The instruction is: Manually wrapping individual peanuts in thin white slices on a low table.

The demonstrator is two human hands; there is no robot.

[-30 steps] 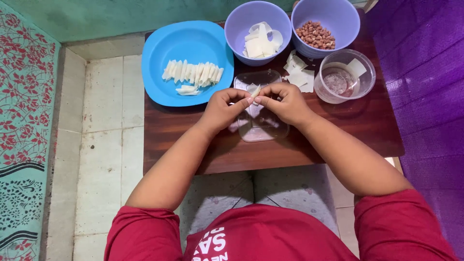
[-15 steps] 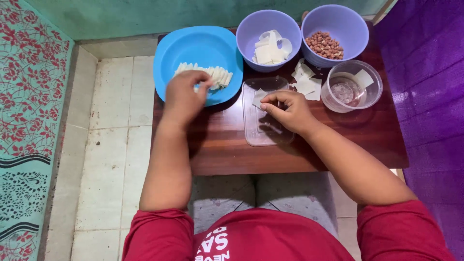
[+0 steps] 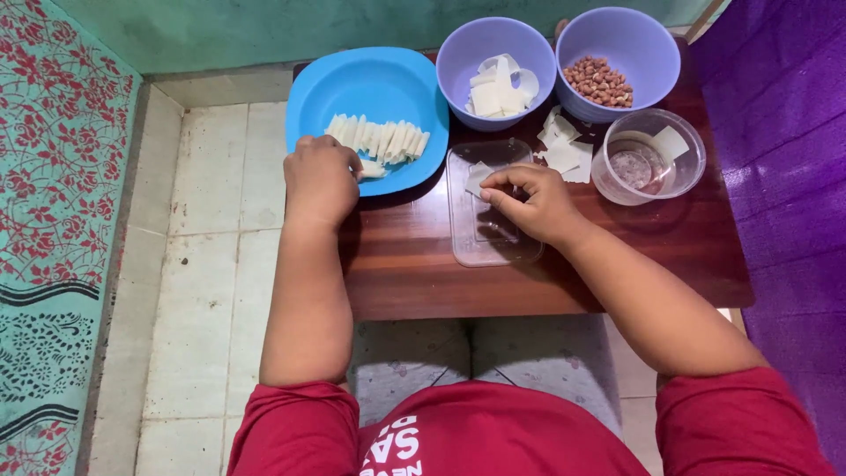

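My left hand (image 3: 322,181) rests with curled fingers on the near left rim of the blue plate (image 3: 352,88). Its fingertips touch a small white roll (image 3: 374,169) lying apart from the row of white rolls (image 3: 379,138); whether it grips that roll is hidden. My right hand (image 3: 533,204) is over a clear plastic tray (image 3: 480,247) on the wooden table (image 3: 405,273). Its thumb and fingers pinch a flat white wrapper piece (image 3: 478,176) at the tray's far end.
A purple bowl of white wrapper sheets (image 3: 498,84) and a purple bowl of peanuts (image 3: 599,81) stand at the table's back. A clear bowl of water (image 3: 648,159) sits right, loose wrapper squares (image 3: 560,150) beside it. Tiled floor and a green patterned mat (image 3: 53,220) lie left.
Both hands were together over the clear tray. My left hand went to the blue plate and has drawn back to its near rim. My right hand took a flat wrapper piece.
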